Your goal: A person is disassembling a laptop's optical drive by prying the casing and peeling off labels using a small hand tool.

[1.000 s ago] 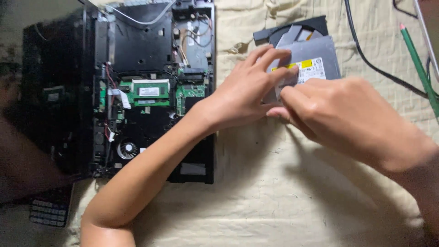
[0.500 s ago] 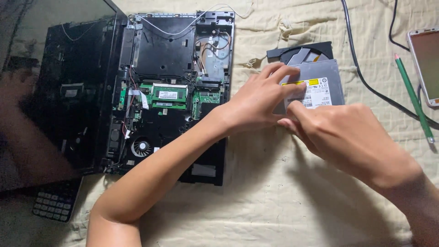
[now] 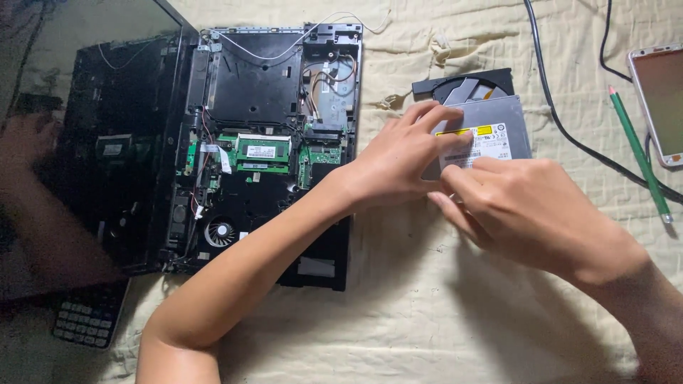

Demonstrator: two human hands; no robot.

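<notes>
A grey optical disc drive (image 3: pixel 498 128) with its black tray part-way out lies on a cream cloth (image 3: pixel 398 313). My left hand (image 3: pixel 402 160) rests on the drive's near-left side, fingers spread over its labelled top. My right hand (image 3: pixel 523 210) is at the drive's near edge with its fingers curled against it; what the fingertips hold is hidden. To the left lies an opened laptop base (image 3: pixel 274 142) showing a green circuit board, a memory module, a fan and loose wires.
The laptop's dark screen (image 3: pixel 85 135) lies flat at the far left and reflects an arm. A dark calculator (image 3: pixel 89 316) sits at the lower left. A green pencil (image 3: pixel 637 153), a black cable (image 3: pixel 562 121) and a white-edged phone (image 3: pixel 658 99) lie at the right.
The view has shifted, so everything sits further right and lower in the picture. Both hands stay on the disc drive in much the same pose.
</notes>
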